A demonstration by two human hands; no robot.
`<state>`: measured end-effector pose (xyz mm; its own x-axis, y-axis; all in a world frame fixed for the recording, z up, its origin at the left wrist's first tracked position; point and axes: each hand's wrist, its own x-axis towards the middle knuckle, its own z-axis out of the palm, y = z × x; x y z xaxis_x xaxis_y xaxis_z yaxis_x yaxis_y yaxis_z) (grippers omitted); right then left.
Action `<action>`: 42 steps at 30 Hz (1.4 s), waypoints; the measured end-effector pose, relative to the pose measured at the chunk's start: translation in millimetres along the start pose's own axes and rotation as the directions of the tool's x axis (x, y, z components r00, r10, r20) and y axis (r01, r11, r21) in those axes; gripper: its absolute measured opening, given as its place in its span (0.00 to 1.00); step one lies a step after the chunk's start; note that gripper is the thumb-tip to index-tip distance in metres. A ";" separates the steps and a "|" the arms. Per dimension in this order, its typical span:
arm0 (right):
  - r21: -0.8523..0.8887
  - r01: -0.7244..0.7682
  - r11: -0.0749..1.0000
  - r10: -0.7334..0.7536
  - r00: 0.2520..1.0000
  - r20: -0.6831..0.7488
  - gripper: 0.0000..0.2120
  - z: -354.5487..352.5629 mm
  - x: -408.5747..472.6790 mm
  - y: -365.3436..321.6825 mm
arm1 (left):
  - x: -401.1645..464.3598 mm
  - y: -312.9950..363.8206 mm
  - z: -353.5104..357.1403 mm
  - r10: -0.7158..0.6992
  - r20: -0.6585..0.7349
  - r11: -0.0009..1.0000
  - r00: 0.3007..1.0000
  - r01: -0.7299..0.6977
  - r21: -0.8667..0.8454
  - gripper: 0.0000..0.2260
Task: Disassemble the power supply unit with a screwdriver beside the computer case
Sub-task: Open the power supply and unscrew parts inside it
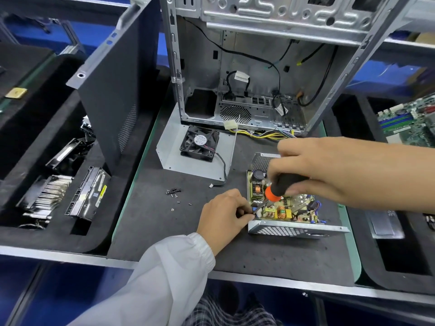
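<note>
The open power supply unit [294, 229] lies on the dark mat in front of the computer case [259, 67], its circuit board with coils and a capacitor exposed. My right hand [334, 170] grips the black and orange handle of a screwdriver [274, 192]. The shaft slants down left to the board's near-left corner. My left hand [226, 215] rests at that corner and pinches near the screwdriver tip. The unit's removed cover with its black fan [200, 144] lies behind, left of the unit.
Several loose screws [175, 194] lie on the mat left of my left hand. A dark side panel [113, 90] leans at the left. Foam trays hold a heatsink [47, 194] and a hard drive [88, 196] at left, a motherboard [409, 123] at right.
</note>
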<state>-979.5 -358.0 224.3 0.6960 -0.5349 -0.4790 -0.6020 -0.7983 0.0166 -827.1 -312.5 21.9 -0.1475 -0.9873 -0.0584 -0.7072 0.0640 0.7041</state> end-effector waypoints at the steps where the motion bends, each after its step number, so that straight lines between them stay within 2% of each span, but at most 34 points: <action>1: -0.017 0.036 0.999 -0.036 0.999 -0.015 0.08 1.2 -0.4 0.1 | 0.5 -0.3 -0.9 0.005 0.010 1.000 1.000 -0.005 -0.007 0.02; 4: -0.119 0.093 0.989 -0.094 0.996 -0.002 0.18 -1.7 3.3 -2.5 | 3.9 0.5 -9.8 0.064 0.010 0.994 0.998 -0.062 -0.094 0.05; 6: -0.051 0.123 0.991 -0.123 0.992 -0.016 0.21 -3.4 5.3 -7.3 | 9.3 5.4 -20.4 0.142 -0.023 0.956 0.990 -0.143 -0.255 0.10; 8: 0.060 0.135 0.989 -0.132 0.990 -0.053 0.16 -1.9 6.7 -12.6 | 13.4 12.4 -29.1 0.209 0.012 0.896 0.978 -0.187 -0.404 0.13; 9: 0.087 0.087 0.992 -0.080 0.993 -0.084 0.15 -1.7 7.0 -15.0 | 14.5 13.6 -30.1 0.235 0.032 0.881 0.972 -0.199 -0.429 0.16; 10: 0.071 -0.007 0.997 0.014 0.994 -0.111 0.20 -0.9 8.0 -16.3 | 15.8 15.0 -30.7 0.244 0.041 0.879 0.969 -0.203 -0.432 0.16; 12: -0.100 -0.237 0.966 0.213 0.955 -0.208 0.28 -3.1 10.1 -21.0 | 19.5 13.9 -28.9 0.226 0.045 0.883 0.973 -0.185 -0.432 0.06; 13: -0.188 -0.307 0.933 0.254 0.932 -0.260 0.28 -3.0 11.7 -21.6 | 21.8 12.7 -28.5 0.228 0.044 0.881 0.973 -0.187 -0.435 0.02; 14: -0.232 -0.325 0.917 0.256 0.924 -0.283 0.26 -2.5 13.2 -22.8 | 23.1 12.6 -28.8 0.237 0.041 0.883 0.971 -0.198 -0.425 0.04; 17: -0.239 -0.267 0.934 0.201 0.942 -0.268 0.20 -3.0 12.9 -20.5 | 23.9 12.7 -31.2 0.264 0.095 0.859 0.960 -0.190 -0.476 0.03; 20: -0.078 -0.069 0.995 0.059 0.991 -0.119 0.05 -5.8 8.2 -6.9 | 24.8 10.9 -34.7 0.273 0.128 0.806 0.953 -0.154 -0.571 0.03; 23: 0.088 0.045 0.995 -0.047 0.999 0.024 0.15 -11.2 5.1 0.8 | 26.3 10.3 -38.5 0.259 0.147 0.802 0.955 -0.128 -0.584 0.09; 25: 0.178 -0.003 0.984 0.003 1.000 0.002 0.18 -14.0 2.8 0.0 | 27.7 10.1 -37.6 0.272 0.135 0.814 0.953 -0.153 -0.560 0.11; 27: 0.019 -0.194 0.981 0.195 0.977 -0.082 0.29 -10.9 6.7 -3.3 | 28.9 11.2 -35.7 0.253 0.117 0.800 0.960 -0.140 -0.584 0.07; 28: -0.114 -0.280 0.953 0.264 0.955 -0.136 0.30 -10.9 9.0 -7.2 | 29.6 11.1 -35.6 0.247 0.117 0.791 0.962 -0.130 -0.598 0.04; 30: -0.260 -0.293 0.920 0.244 0.948 -0.202 0.23 -6.1 13.1 -14.0 | 30.5 10.4 -36.3 0.255 0.125 0.785 0.959 -0.130 -0.605 0.05; 31: -0.248 -0.245 0.937 0.198 0.960 -0.198 0.17 -3.4 12.4 -12.5 | 30.2 10.3 -36.6 0.271 0.142 0.783 0.952 -0.132 -0.608 0.05; 33: -0.121 -0.091 0.989 0.083 0.994 -0.069 0.07 -1.6 4.5 -6.7 | 29.2 10.8 -38.1 0.280 0.181 0.775 0.943 -0.111 -0.623 0.05; 35: 0.112 -0.032 0.993 0.029 0.999 0.033 0.13 -6.6 -3.9 -2.8 | 29.3 10.5 -38.1 0.286 0.195 0.772 0.938 -0.105 -0.627 0.06; 36: 0.155 -0.063 0.986 0.059 0.998 0.028 0.16 -8.7 -5.0 -3.1 | 29.1 12.4 -37.9 0.291 0.191 0.774 0.937 -0.114 -0.623 0.07; 38: 0.025 -0.181 0.983 0.183 0.979 -0.086 0.27 -7.5 2.3 -7.6 | 29.8 12.1 -35.3 0.287 0.196 0.770 0.938 -0.105 -0.629 0.05; 39: -0.093 -0.241 0.966 0.226 0.963 -0.147 0.28 -5.3 7.2 -9.2 | 30.0 12.2 -34.7 0.291 0.199 0.770 0.936 -0.106 -0.630 0.06; 41: -0.238 -0.230 0.944 0.189 0.965 -0.182 0.19 3.0 14.5 -12.2 | 29.1 13.5 -34.6 0.308 0.204 0.755 0.929 -0.108 -0.647 0.08; 42: -0.208 -0.177 0.962 0.145 0.976 -0.162 0.13 6.6 15.2 -11.2 | 27.8 14.9 -35.7 0.319 0.211 0.741 0.924 -0.104 -0.663 0.09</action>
<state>-964.8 -355.4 211.1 0.6557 -0.6826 -0.3227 -0.6211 -0.7307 0.2835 -817.1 -344.2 56.0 -0.5079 -0.8611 0.0209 -0.0505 0.0540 0.9973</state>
